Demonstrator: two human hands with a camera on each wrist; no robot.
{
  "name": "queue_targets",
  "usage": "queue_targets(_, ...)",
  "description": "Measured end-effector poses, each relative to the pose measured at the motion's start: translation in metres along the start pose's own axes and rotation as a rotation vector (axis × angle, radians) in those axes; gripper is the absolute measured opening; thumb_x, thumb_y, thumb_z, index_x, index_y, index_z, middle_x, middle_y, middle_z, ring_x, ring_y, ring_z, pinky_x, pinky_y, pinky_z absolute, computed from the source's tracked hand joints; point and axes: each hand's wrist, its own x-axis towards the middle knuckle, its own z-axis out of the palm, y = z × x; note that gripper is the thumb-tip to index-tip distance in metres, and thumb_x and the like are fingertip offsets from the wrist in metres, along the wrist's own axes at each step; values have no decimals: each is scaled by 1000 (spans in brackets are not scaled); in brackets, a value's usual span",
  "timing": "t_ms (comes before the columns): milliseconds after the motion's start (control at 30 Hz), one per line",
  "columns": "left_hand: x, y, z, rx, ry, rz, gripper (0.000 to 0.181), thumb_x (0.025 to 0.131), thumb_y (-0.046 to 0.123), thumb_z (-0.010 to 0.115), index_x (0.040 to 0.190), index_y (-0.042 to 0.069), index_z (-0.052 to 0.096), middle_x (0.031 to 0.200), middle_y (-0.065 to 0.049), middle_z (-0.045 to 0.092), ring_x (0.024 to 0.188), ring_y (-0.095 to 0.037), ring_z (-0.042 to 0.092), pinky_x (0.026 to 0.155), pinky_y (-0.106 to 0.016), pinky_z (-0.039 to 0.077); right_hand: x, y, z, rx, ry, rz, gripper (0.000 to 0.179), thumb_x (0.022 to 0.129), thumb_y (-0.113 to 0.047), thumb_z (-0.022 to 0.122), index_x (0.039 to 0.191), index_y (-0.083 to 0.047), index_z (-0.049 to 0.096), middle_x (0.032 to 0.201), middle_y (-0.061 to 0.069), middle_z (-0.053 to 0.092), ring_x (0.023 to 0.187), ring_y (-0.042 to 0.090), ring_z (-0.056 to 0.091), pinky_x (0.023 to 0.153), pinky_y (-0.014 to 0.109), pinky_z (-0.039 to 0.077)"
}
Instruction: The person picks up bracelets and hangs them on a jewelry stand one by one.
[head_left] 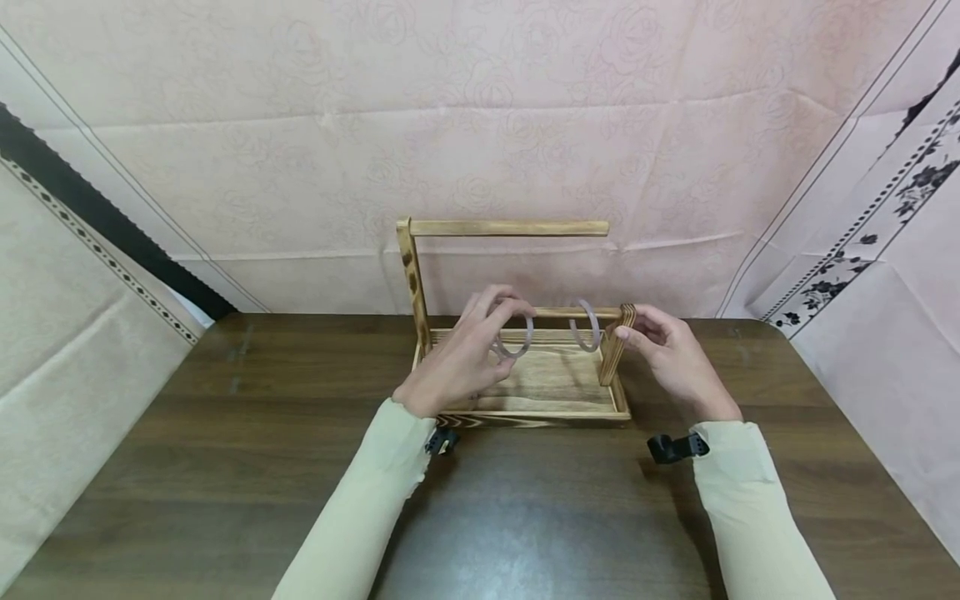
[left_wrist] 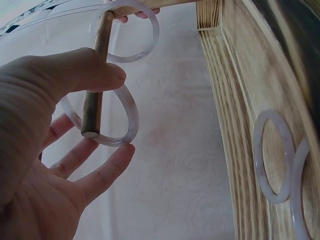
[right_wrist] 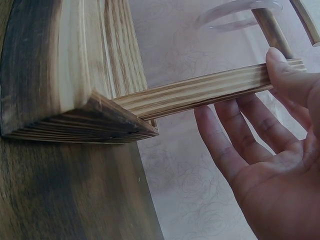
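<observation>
A wooden jewellery stand point(head_left: 412, 275) has a tall bar, a short bar and a tray base point(head_left: 558, 387). My left hand point(head_left: 474, 350) holds a pale, translucent bangle point(left_wrist: 132, 115) between thumb and fingertips. This bangle encircles the short bar point(left_wrist: 93, 112) near its free end. Farther along the same bar hangs a second bangle point(head_left: 595, 321), apart from both hands. At the other end, my right hand point(head_left: 678, 354) grips the short post point(right_wrist: 200, 92), thumb on one face and fingers against the other.
In the left wrist view, two more bangles lie in the tray, one bangle point(left_wrist: 258, 145) beside another bangle point(left_wrist: 296, 187). The tall bar point(head_left: 510, 227) rises behind the short one. The stand is on a dark wooden table point(head_left: 300, 467), before a pink patterned cloth point(head_left: 480, 150).
</observation>
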Motion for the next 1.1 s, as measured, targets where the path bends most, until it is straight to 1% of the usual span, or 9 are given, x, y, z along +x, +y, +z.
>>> queue_targets(100, 2, 1, 2, -7, 1, 4, 65, 78, -5, 77, 136, 17, 55, 143, -3, 45, 131, -20, 42, 95, -28, 55, 0, -1, 0, 2, 0, 2, 32, 104, -29, 61, 125, -5, 63, 117, 14, 70, 101, -7, 63, 86, 9, 48)
queue_targets(233, 4, 2, 4, -12, 3, 5, 65, 79, -3, 78, 135, 18, 55, 143, -2, 46, 135, -19, 41, 99, -29, 53, 0, 0, 1, 30, -4, 7, 32, 104, -28, 61, 126, -4, 62, 119, 16, 70, 101, -5, 63, 87, 10, 49)
queue_targets(400, 6, 4, 7, -15, 5, 16, 64, 79, -3, 78, 135, 19, 55, 141, 0, 46, 136, -17, 41, 104, -29, 51, 0, 0, 2, 50, -1, 18, 35, 104, -28, 61, 127, -2, 61, 119, 16, 69, 102, -4, 64, 87, 12, 50)
queue_targets(667, 10, 8, 9, -48, 3, 1, 65, 78, -5, 77, 135, 18, 55, 141, 0, 46, 132, -16, 42, 99, -27, 53, 0, 1, 2, 71, -1, 8, 32, 104, -25, 61, 127, -3, 63, 120, 19, 68, 101, -3, 65, 88, 15, 53)
queue_targets(767, 11, 10, 10, -38, 3, -2, 64, 79, -4, 78, 135, 18, 55, 142, 0, 46, 135, -17, 42, 105, -29, 51, 0, 1, 2, 65, 0, 3, 32, 104, -25, 61, 127, -3, 62, 119, 19, 68, 101, -3, 65, 88, 15, 53)
queue_targets(900, 13, 13, 12, -24, 0, -10, 64, 79, -2, 79, 135, 18, 55, 143, 0, 47, 140, -20, 40, 114, -34, 46, 0, 0, 1, 58, -3, 1, 32, 104, -25, 60, 127, -3, 62, 119, 18, 69, 101, -2, 65, 88, 16, 53)
queue_targets(1100, 16, 18, 14, -34, -8, -21, 67, 78, -2, 80, 137, 19, 54, 146, -1, 45, 141, -21, 39, 115, -35, 45, 0, 0, 2, 79, -5, 16, 32, 104, -25, 60, 127, -3, 62, 120, 18, 69, 103, 1, 66, 91, 20, 55)
